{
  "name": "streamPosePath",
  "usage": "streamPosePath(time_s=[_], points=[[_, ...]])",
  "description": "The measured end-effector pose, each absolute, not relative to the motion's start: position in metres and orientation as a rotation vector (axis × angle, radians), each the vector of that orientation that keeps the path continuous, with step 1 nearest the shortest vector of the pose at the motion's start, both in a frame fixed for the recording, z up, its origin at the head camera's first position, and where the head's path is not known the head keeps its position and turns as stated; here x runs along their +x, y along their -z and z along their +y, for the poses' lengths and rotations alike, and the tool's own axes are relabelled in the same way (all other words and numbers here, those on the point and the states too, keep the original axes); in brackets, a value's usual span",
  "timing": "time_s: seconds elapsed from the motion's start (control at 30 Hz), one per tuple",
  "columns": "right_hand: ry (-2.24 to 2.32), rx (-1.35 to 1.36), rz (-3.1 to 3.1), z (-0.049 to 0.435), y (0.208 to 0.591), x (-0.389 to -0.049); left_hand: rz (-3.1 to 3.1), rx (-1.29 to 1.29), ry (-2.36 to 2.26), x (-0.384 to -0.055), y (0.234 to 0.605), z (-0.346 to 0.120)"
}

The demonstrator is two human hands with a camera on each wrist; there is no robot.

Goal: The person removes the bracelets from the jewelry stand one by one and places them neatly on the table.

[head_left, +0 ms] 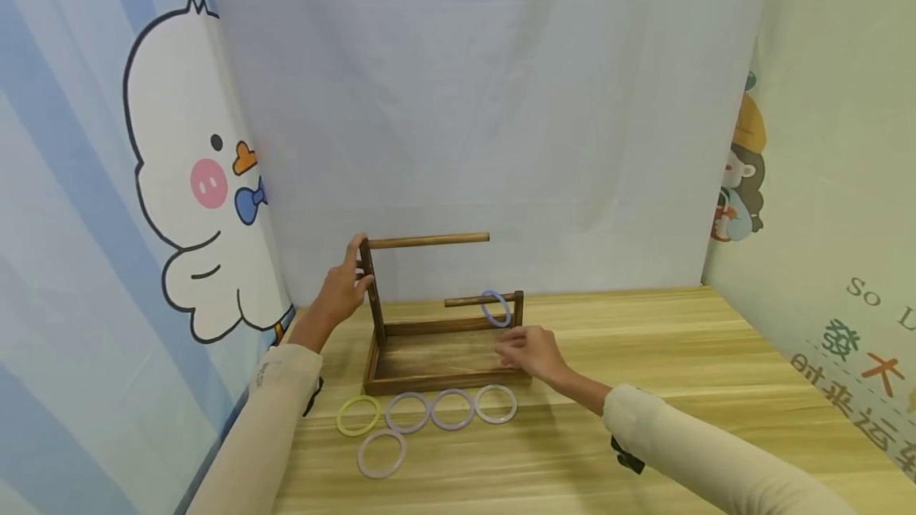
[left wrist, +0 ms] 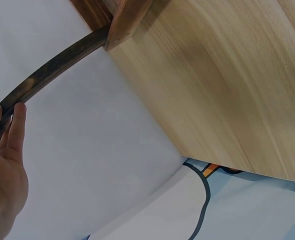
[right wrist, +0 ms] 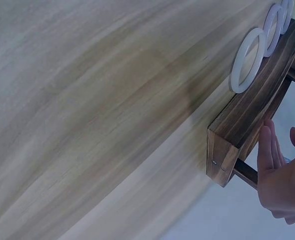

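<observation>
A dark wooden rack [head_left: 451, 382] stands on the table, with a tall post at its left and a short post at its right. My left hand [head_left: 342, 292] grips the tall post [left wrist: 52, 70] near its top, thumb on one side and fingers on the other. A blue ring [head_left: 508, 311] hangs on the lower bar [head_left: 461, 302], beside the short post. Just in front of that ring is my right hand [head_left: 531, 352], over the rack's right end. Its fingers are nearly straight with the thumb apart in the right wrist view, and nothing shows between them.
Before the rack lie a yellow ring [head_left: 359, 434], two purple rings [head_left: 408, 430] and a white ring [head_left: 496, 422] in a row. A pale pink ring [head_left: 382, 476] lies nearer. The upper bar [head_left: 429, 242] juts right from the tall post. Curtains surround the wooden table [head_left: 644, 388].
</observation>
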State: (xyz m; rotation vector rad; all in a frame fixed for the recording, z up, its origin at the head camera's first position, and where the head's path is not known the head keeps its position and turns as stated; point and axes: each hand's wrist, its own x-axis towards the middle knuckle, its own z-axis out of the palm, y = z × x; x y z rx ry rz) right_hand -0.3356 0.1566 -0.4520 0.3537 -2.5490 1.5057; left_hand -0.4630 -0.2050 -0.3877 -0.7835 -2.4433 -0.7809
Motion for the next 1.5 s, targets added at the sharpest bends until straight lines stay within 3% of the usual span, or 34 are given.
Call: streamPosePath(time_s=[1.5], points=[[-1.603,0.278,-2.392,0.138,0.447,-0.357,-2.484,-0.754,0.802,-0.466,0.388,-0.204]])
